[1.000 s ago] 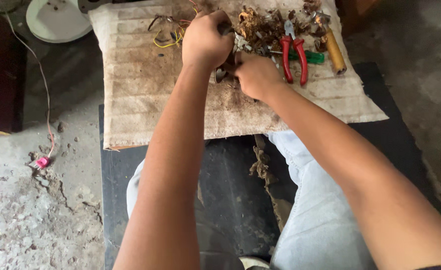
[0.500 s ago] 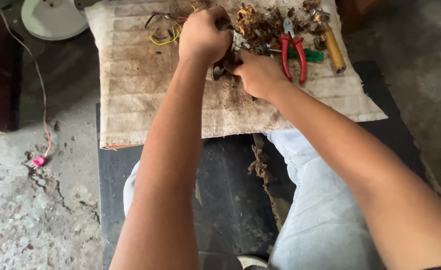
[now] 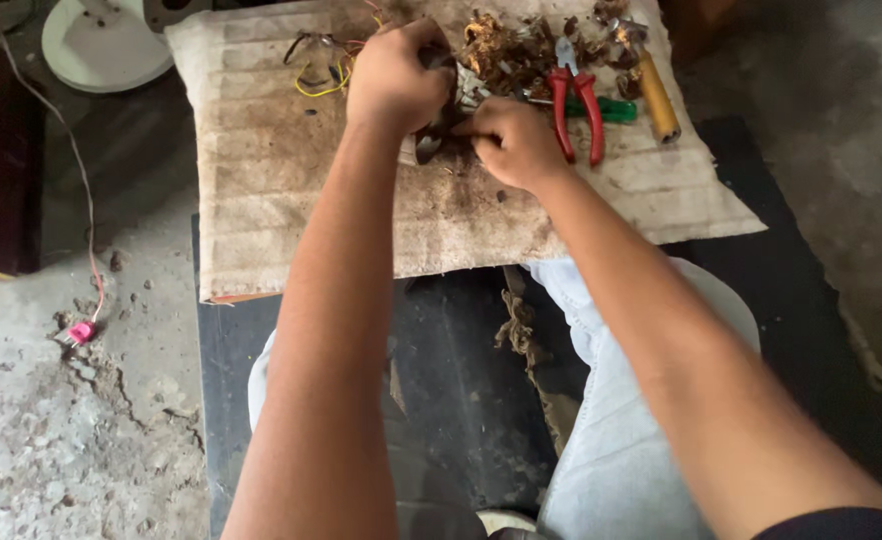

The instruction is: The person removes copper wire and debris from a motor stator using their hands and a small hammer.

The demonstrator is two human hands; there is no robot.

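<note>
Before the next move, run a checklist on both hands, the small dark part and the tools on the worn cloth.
1. Left hand closed on the small dark metal part: ok.
2. Right hand pinching the same part: ok.
3. What the part is: cannot tell, mostly hidden.
4. Red-handled pliers within reach, beside the right hand: ok.
5. Yellow-handled tool lying flat on the dirty beige cloth: ok.
6. Loose yellow wires apart from the hands: ok.

Your left hand (image 3: 399, 78) and right hand (image 3: 509, 142) cover most of dark metal part (image 3: 431, 140); its shape unreadable. Your fingers' grip on it hidden. Pile of scraps (image 3: 521, 50) cut off by top edge, pieces too small to tell. White round object (image 3: 101, 45) cropped at top. Your forearms blurred.
</note>
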